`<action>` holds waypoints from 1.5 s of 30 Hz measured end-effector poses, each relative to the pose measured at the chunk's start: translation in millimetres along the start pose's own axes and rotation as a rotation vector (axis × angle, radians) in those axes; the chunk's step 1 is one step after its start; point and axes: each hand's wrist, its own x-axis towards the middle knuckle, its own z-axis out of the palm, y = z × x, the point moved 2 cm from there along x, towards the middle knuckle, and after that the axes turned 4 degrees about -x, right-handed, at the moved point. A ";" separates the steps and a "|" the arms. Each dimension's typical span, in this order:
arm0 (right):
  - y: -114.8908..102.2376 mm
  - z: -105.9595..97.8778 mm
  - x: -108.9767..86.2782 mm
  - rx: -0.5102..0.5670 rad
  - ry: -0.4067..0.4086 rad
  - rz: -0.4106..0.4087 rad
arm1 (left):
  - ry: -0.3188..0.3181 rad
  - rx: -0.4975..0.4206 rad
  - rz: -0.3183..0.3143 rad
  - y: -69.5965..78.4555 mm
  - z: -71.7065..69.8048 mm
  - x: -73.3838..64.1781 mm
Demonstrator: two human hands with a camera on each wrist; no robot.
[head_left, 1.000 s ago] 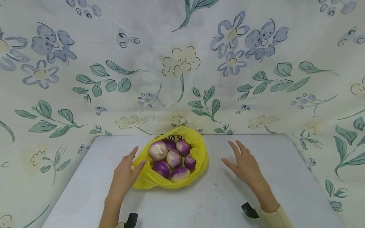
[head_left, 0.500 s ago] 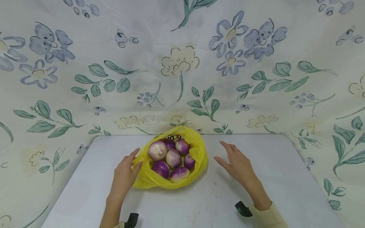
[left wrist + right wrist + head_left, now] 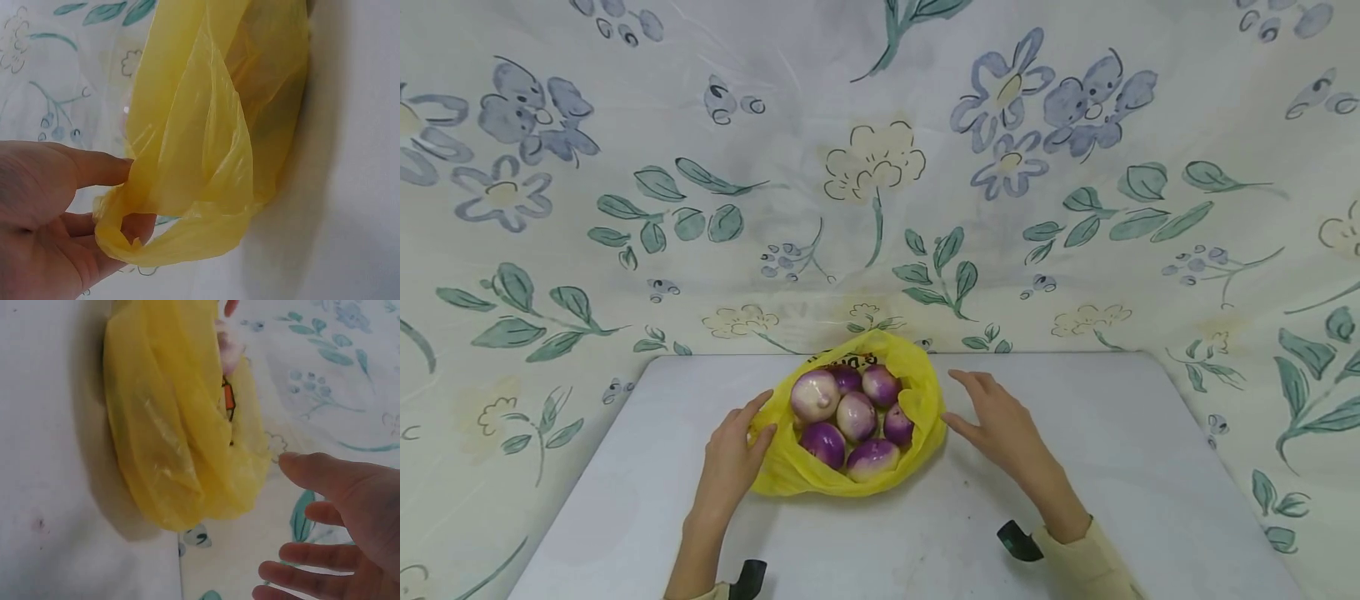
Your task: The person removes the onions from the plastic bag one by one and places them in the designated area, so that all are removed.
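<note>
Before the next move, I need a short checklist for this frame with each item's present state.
1. Mouth of the yellow bag open: ok, it gapes upward.
2. Vegetables inside: ok, all seven that show sit in the bag.
3. Left grip secure: cannot tell; it is at the bag's loose handle, but a firm hold does not show.
4. Right grip holding the bag: not ok, open beside it.
5. Bag's base clear of the table's far edge: cannot tell, the bag hides it.

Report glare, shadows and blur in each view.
Head: small glints on the vegetables; left wrist: dim, with a soft shadow on the white tabletop beside the yellow bag; right wrist: pale glare streaks on the yellow bag, slightly soft detail.
</note>
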 end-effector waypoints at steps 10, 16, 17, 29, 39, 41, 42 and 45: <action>-25.8 -4.4 14.3 0.005 -0.045 -0.054 | 0.000 0.011 0.007 0.0 3.3 0.4; -35.8 -4.7 19.4 0.013 -0.050 -0.087 | -0.024 -0.006 0.003 0.1 5.1 0.0; -37.0 -4.3 20.0 0.013 -0.049 -0.093 | -0.025 -0.006 0.003 0.0 5.5 -0.1; -48.8 6.0 26.2 0.062 -0.064 -0.129 | -0.022 0.003 0.010 -1.9 7.3 0.0; -59.7 14.5 28.9 0.145 -0.098 -0.174 | -0.029 0.002 0.002 -1.4 6.5 0.9; -62.1 16.7 29.5 0.142 -0.109 -0.184 | -0.027 0.003 0.003 -1.6 6.5 0.9; -63.0 18.0 29.9 0.136 -0.113 -0.192 | -0.027 0.002 0.003 -1.8 6.6 0.8; -64.8 22.2 30.2 0.109 -0.122 -0.215 | -0.029 0.002 0.005 -2.8 7.2 0.4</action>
